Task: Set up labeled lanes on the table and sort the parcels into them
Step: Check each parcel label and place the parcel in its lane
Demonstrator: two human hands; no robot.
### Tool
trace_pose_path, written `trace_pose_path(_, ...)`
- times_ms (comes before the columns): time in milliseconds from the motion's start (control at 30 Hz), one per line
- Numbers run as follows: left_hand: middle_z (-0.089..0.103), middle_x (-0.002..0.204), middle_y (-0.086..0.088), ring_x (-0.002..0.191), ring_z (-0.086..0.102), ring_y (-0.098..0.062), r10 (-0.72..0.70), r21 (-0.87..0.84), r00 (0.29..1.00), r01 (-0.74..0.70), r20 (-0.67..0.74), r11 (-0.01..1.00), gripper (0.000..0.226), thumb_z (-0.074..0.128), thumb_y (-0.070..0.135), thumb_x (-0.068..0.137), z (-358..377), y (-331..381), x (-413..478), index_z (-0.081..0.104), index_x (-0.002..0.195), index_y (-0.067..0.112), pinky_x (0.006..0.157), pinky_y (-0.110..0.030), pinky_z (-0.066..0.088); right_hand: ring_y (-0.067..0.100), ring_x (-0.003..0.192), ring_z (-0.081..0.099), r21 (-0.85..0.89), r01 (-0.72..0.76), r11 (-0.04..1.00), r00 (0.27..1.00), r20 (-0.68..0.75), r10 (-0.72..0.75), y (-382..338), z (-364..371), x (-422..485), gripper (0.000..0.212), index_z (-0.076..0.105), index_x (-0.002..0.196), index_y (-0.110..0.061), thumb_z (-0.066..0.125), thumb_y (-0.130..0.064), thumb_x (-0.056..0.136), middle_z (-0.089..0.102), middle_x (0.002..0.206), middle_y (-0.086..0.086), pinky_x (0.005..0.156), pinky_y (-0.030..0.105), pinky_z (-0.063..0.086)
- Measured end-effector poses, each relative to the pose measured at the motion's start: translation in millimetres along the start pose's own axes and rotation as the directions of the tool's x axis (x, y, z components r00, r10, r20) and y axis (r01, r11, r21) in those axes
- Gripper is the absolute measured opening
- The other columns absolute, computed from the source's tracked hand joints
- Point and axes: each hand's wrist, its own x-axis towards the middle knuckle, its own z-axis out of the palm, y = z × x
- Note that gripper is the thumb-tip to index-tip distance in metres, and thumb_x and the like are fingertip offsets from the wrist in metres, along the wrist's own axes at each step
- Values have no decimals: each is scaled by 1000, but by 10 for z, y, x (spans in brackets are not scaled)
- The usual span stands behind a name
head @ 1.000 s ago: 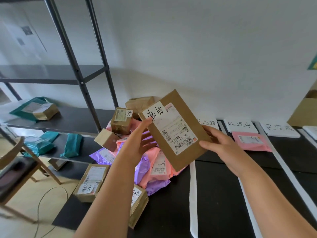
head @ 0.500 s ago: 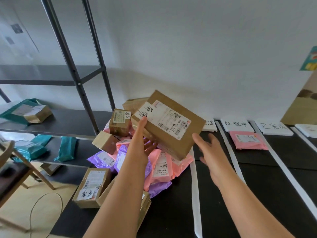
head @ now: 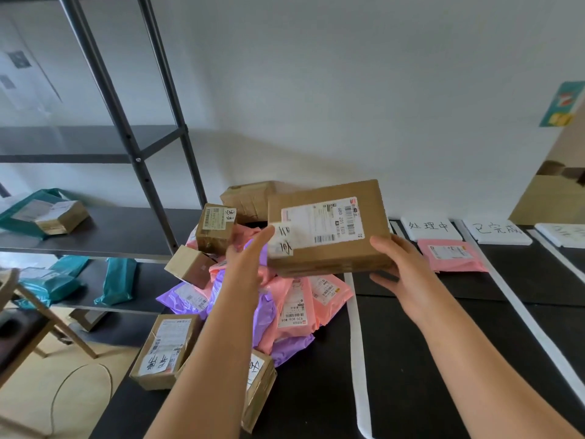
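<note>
1. Held between both hands at centre frame is a flat brown box (head: 329, 228): the left hand (head: 245, 259) is pressed flat against its left end, fingers straight, and the right hand (head: 400, 270) is cupped under its lower right corner, fingers curled beneath.
2. The box is kept in the air, above the pile (head: 269, 299) of pink and purple mailers and small cartons at centre left, and apart from the table (head: 443, 359).
3. The sorting step is judged to be in hand: the white tape strips (head: 356, 343) are already laid as lanes, and lane labels (head: 429, 228) are set along the far edge at right.
4. One pink mailer (head: 451, 255) already lies in the lane below a label at right.
5. The box's long axis runs left to right across the frame, nearly level, with the right end slightly higher.
6. Its broad labelled face is turned up and toward the camera; the shipping label (head: 326, 221) is read sideways, and a handwritten tag (head: 283, 240) sits at the left end beside the left fingertips.
7. Next, the tag would need to be matched to a lane label, and the box carried right over the tape and set down flat inside that lane; which lane cannot be told, as the leftmost label is hidden behind the box.
</note>
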Motion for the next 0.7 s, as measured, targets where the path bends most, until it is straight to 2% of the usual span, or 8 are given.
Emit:
trace_pose_path(67, 58, 127, -5, 122, 56, -31, 192, 206, 981, -184, -16, 961, 59, 84, 46, 68, -41, 133, 26, 56, 117, 31, 102, -46, 47, 18, 117, 59, -58, 25, 998, 999, 42, -22, -71, -96, 32, 70, 55, 131, -26, 78, -44, 68, 66, 123, 1, 102, 44, 50)
trace_pose_path(133, 59, 129, -1, 118, 58, -22, 304, 385, 947, -320, 104, 866, 66, 83, 55, 61, -37, 242, 52, 58, 119, 35, 102, -46, 47, 19, 115, 61, -128, 37, 991, 996, 81, -27, -129, -144, 71, 77, 54, 134, -26, 78, -45, 64, 66, 122, 3, 100, 43, 51)
trace_pose_path(233, 67, 122, 5, 105, 67, -14, 274, 577, 906, -417, 322, 702, 79, 81, 56, 68, -14, 342, 44, 52, 137, 32, 82, -27, 53, 20, 115, 63, -170, 54, 984, 989, 142, -30, -191, -159, 105, 78, 56, 133, -26, 79, -44, 61, 68, 121, 3, 100, 45, 51)
trace_pose_path(300, 70, 113, 9, 88, 72, -8, 206, 597, 901, -410, 381, 689, 71, 80, 47, 75, -15, 367, 22, 53, 139, 30, 65, -16, 53, 20, 116, 62, -185, 65, 981, 985, 172, -32, -209, -156, 120, 76, 56, 133, -26, 81, -43, 63, 68, 122, 3, 98, 45, 52)
trace_pose_path(367, 74, 100, 9, 76, 73, -5, 194, 578, 897, -408, 397, 706, 62, 79, 42, 77, -21, 363, -2, 59, 134, 27, 59, -15, 54, 20, 116, 62, -191, 73, 979, 985, 169, -40, -209, -144, 128, 77, 56, 133, -24, 83, -44, 65, 68, 122, 4, 97, 43, 53)
trace_pose_path(567, 75, 96, 7, 73, 73, -8, 277, 450, 904, -406, 326, 795, 37, 79, 34, 81, 83, 158, -74, 66, 116, 30, 63, -21, 58, 13, 107, 69, -110, 78, 991, 997, 7, -77, -137, -36, 150, 87, 49, 141, -15, 77, -54, 68, 72, 116, 1, 97, 40, 55)
trace_pose_path(667, 74, 99, 5, 77, 73, -10, 291, 405, 928, -364, 232, 839, 40, 78, 36, 82, 171, 69, -116, 66, 118, 25, 62, -19, 57, 11, 115, 65, -89, 89, 992, 994, -54, -94, -119, 69, 123, 114, 37, 150, -17, 81, -66, 56, 67, 127, -3, 106, 43, 49)
trace_pose_path(700, 74, 99, 5, 79, 73, -11, 291, 396, 933, -353, 209, 847, 43, 77, 37, 82, 198, 45, -126, 67, 121, 22, 64, -21, 58, 10, 117, 63, -119, 115, 986, 991, -49, -122, -110, 93, 124, 108, 43, 147, -20, 81, -68, 57, 67, 127, -6, 108, 44, 47)
